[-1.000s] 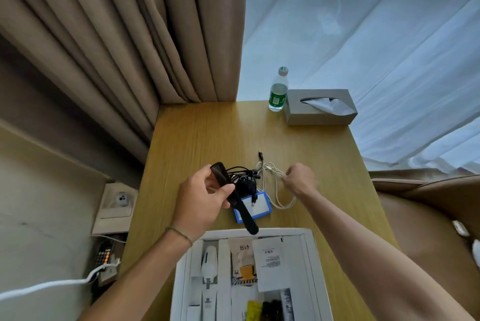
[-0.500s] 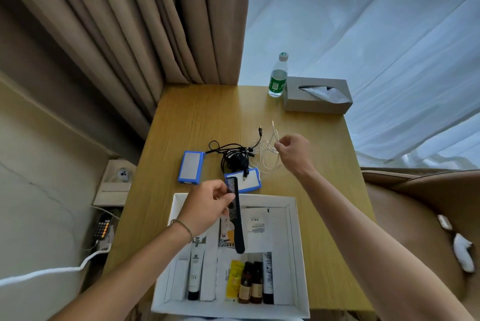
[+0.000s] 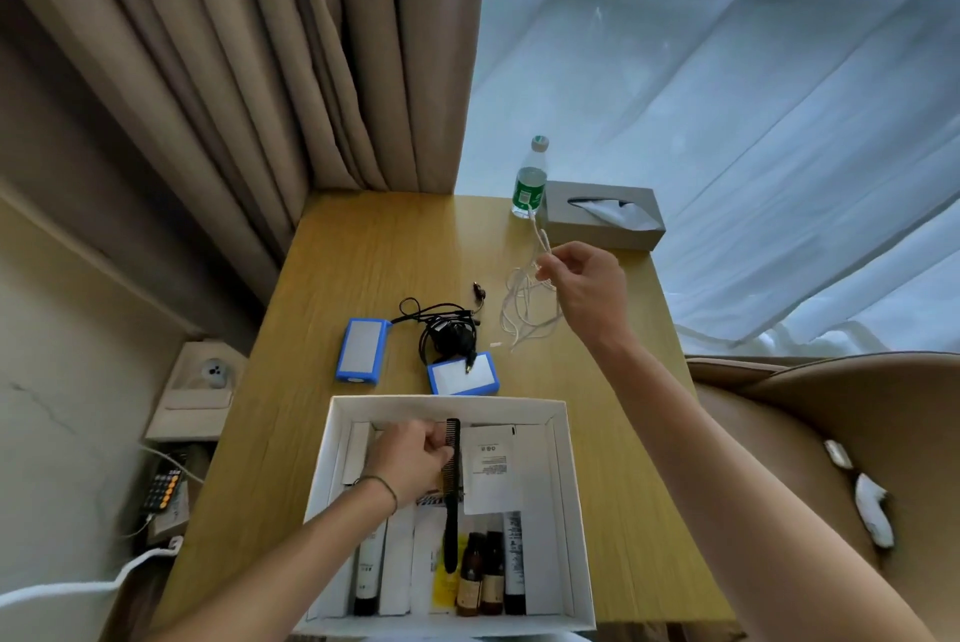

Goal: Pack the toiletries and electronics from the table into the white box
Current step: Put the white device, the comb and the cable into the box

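Black plastic, the comb (image 3: 452, 491) lies lengthwise inside the white box (image 3: 579, 511), its toothed end toward the far wall and its handle pointing at the bottles (image 3: 480, 574) along the near wall. The left hand (image 3: 410, 459) holds it at the toothed end, fingers curled round the spine; whether the comb already rests fully on the sachets (image 3: 488, 470) beneath cannot be told.

Step in hand: placing the comb, with a second pick running in parallel. The right hand (image 3: 587, 288) pinches the white cable (image 3: 524, 309) between thumb and fingertips and holds it raised above the tabletop (image 3: 363, 246); most of its loops hang free, and the lowest appear to touch or nearly touch the wood.

Still outside the box: a black cable bundle (image 3: 447, 335), one blue-edged device (image 3: 362, 350) to its left, and a second blue-edged device (image 3: 463, 374) just beside the far wall of the box, with a black plug resting on it.

Next move, as judged:
1. Release the comb flat, clear of the bottle caps.
2. Gather the dangling white loops before carrying them over the rim, since loose strands can snag the black bundle nearby.
3. Lower the cable into the free space at the right of the box.

A water bottle (image 3: 530, 184) and a tissue box (image 3: 602, 213) stand at the far edge, well apart from the work.
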`<state>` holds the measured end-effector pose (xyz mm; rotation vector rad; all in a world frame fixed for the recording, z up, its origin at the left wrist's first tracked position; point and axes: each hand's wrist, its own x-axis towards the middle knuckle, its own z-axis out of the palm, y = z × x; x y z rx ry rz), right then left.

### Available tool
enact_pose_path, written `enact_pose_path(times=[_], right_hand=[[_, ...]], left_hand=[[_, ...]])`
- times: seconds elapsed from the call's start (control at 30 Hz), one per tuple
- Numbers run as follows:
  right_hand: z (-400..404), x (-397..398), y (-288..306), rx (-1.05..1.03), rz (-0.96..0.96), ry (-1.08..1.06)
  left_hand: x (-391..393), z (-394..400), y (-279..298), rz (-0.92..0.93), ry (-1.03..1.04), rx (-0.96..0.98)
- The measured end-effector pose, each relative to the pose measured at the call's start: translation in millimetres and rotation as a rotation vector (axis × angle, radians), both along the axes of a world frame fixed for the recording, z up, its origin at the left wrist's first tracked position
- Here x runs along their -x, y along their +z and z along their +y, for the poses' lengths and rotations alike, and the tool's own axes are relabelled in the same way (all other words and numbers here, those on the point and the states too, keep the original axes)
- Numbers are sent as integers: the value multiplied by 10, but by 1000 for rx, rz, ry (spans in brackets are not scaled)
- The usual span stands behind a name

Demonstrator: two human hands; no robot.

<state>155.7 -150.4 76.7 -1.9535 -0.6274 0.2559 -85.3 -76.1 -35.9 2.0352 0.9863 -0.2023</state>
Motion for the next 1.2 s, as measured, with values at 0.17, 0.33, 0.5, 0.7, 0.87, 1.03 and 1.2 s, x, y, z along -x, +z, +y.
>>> enact_pose_path(times=[0.17,0.33,0.5,0.7,0.87,1.03,1.2], right_hand=[[-12,-5,337,-122,37,72],[-31,70,649,-235,209,239],[-60,208,827,-368,434,366],[-114,398,723,-304,419,316],[-117,670,505,-107,323,255],[-71,992,340,1,249,283],[-180,1114,189,-37,435,397]], left_hand=[[-10,71,365,-86,-103,-317],[-343,314,1164,-693,135,-297],[-641,542,1475,-545,223,555],[-531,357,1264,-627,321,1304],[-501,218,1272,-720,323,1159],[-528,171,1350,-755,525,1023],[-491,197,1332,-744,678,1052]])
